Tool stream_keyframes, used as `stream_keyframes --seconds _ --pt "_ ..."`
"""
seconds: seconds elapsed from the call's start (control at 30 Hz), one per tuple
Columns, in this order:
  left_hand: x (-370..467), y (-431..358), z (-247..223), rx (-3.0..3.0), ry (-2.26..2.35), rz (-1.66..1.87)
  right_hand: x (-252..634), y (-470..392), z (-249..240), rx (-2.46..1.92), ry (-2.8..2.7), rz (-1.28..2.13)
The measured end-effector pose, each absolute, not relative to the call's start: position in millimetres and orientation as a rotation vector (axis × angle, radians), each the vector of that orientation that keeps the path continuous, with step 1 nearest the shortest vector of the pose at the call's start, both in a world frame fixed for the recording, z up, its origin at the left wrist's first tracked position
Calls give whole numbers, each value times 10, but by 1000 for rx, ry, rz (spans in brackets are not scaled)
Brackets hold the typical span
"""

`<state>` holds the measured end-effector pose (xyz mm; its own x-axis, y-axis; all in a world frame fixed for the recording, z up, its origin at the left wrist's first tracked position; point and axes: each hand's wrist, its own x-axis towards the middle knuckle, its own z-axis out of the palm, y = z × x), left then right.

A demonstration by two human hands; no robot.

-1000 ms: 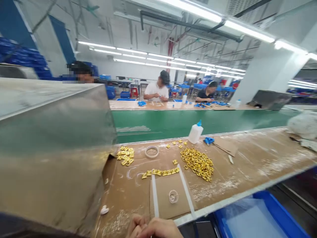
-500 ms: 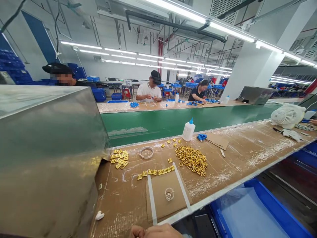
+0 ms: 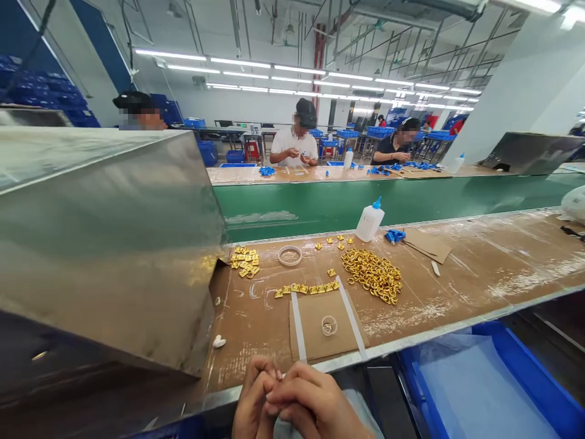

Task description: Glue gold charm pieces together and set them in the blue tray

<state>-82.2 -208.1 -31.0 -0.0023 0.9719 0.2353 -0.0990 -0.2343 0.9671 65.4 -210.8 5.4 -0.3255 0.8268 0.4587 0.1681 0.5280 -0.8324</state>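
My left hand (image 3: 253, 397) and my right hand (image 3: 315, 402) are pressed together at the bottom edge, just in front of the workbench, fingers curled and fingertips touching; I see nothing between them. Nearest to them on the bench lies a cardboard pad (image 3: 320, 338) with two white strips and a small clear ring (image 3: 329, 325) on it. Beyond the pad runs a row of gold pieces (image 3: 307, 288). A pile of gold rings (image 3: 372, 275) lies to the right, and a cluster of gold pieces (image 3: 244, 261) to the left.
A big metal housing (image 3: 105, 244) fills the left side. A white glue bottle with a blue cap (image 3: 369, 221), a round clear lid (image 3: 289, 255) and a green conveyor belt (image 3: 411, 201) lie further back. A blue bin (image 3: 539, 396) sits below right. Other people work across the belt.
The view has tipped downward and my two hands have come up further into the picture, still pressed together. The parts on the bench have not moved.
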Motion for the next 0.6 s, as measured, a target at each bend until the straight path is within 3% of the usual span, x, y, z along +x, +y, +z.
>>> stream_keyframes --seconds 0.33,0.6 --pt "-817 -1812 -45 202 454 1373 596 -2184 190 -967 -1554 769" --pt "-829 -1731 105 -71 320 1388 580 -2159 135 -965 -1622 741"
